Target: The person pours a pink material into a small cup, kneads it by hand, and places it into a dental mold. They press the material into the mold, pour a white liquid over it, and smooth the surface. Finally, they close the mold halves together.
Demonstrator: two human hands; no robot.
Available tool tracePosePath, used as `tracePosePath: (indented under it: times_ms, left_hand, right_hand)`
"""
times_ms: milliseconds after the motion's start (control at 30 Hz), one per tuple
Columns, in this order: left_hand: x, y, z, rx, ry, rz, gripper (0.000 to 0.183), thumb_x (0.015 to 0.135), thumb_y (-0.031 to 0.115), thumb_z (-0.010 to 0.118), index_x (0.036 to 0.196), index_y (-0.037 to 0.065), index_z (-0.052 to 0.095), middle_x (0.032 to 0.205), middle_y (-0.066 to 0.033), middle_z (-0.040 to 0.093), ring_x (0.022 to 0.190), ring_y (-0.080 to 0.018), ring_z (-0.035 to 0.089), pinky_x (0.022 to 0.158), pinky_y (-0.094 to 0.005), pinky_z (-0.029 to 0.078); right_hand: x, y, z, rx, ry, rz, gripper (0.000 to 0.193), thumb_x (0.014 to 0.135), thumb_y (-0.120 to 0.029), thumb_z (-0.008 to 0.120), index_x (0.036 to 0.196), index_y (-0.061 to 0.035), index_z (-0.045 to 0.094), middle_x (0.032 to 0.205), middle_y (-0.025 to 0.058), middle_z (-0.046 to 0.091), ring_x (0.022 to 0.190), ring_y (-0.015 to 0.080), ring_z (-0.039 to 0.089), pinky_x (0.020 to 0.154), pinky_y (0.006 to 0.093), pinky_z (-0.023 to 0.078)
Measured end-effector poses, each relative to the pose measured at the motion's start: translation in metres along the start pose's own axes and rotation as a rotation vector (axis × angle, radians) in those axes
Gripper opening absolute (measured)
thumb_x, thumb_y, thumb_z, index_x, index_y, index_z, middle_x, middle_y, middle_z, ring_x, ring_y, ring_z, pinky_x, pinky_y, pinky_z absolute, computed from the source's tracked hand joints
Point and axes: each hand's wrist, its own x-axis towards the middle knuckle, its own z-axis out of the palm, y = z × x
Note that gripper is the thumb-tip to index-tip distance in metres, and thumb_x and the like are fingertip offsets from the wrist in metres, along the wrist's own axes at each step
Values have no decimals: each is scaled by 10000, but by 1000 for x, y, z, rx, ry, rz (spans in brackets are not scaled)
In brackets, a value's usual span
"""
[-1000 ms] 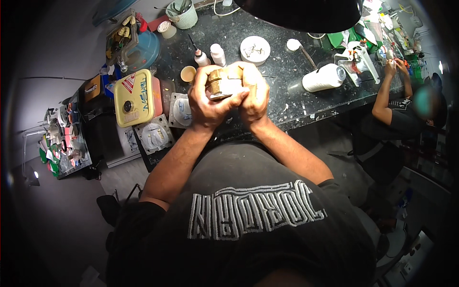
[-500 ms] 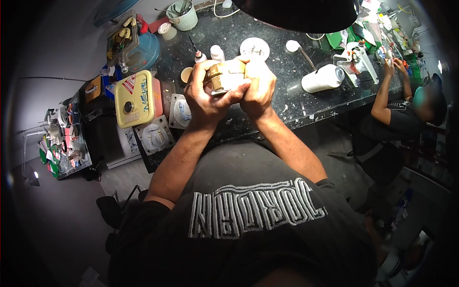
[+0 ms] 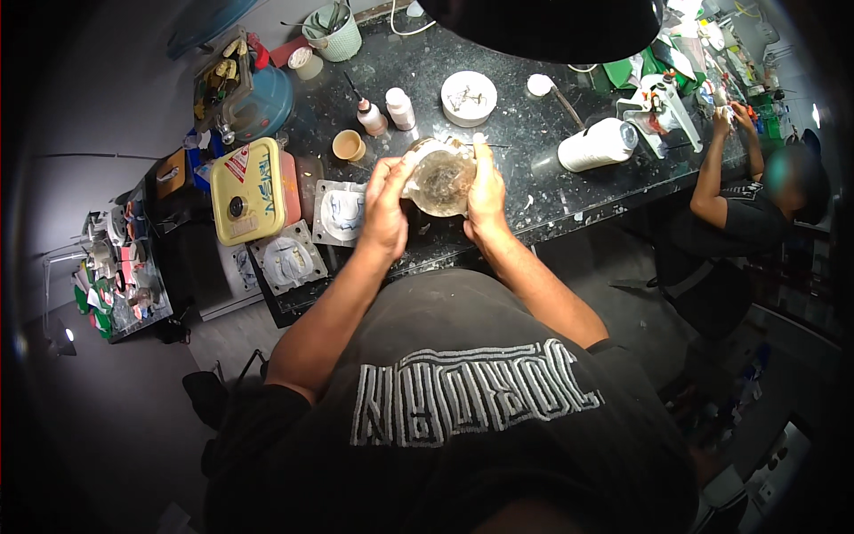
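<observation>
A round brass-coloured mould flask (image 3: 443, 182) is held up over the front edge of the bench, its stained, grey-brown flat face turned up. My left hand (image 3: 386, 212) is closed on its left side, thumb along the rim. On the opposite side my right hand (image 3: 486, 191) grips it, thumb pointing away from me. The flask's underside and some of my fingers are hidden. Left of my left hand lies a square plate with a white plaster mould (image 3: 340, 213). A small tan cup (image 3: 349, 146) stands just beyond that hand.
A dropper bottle (image 3: 371, 117), a white bottle (image 3: 400, 109) and a white bowl (image 3: 468, 99) stand farther back. A large white bottle (image 3: 598, 146) lies on the right. A yellow-lidded container (image 3: 246, 191) sits left. A dark lamp shade (image 3: 543, 27) overhangs the bench; another person (image 3: 743, 200) works at right.
The flask has been lowered toward me and turned, so its round, stained face now shows instead of its brass side. Both hands have moved nearer and spread to its two sides.
</observation>
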Motion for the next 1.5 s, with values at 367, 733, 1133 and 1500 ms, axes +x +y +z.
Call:
tracePosePath:
  times_ms: [367,733,1133,1500]
  left_hand:
    - [-6,76,30,905,-186,336,666,731,406,968,1117,20,587,1015,-132,748,921,-175,730,833,-349,580]
    - [-5,71,40,970,-99,513,531,723,335,973,999,18,649,858,-97,744,816,-167,727,765,-334,584]
    - [14,-16,-8,1127,88,37,681,829,607,824,990,-42,693,881,-237,746,845,-326,747,756,-417,569]
    - [7,-21,3,1227,63,221,601,837,564,841,946,-3,674,822,-196,737,748,-306,720,700,-399,551]
  right_hand:
    - [-21,-28,14,-617,-201,-741,424,1113,-317,407,1008,14,652,893,180,683,812,338,672,757,416,521]
    - [-19,-32,22,-656,-220,-712,474,1129,-334,352,1088,6,679,921,198,725,838,306,716,772,407,544]
    - [27,27,-33,-1111,-127,-152,618,1109,-426,298,1051,56,682,1114,343,693,1073,534,654,929,560,508]
    - [29,37,-47,-1217,-148,-410,308,1027,-204,458,1000,21,666,979,296,711,925,487,694,850,539,540]
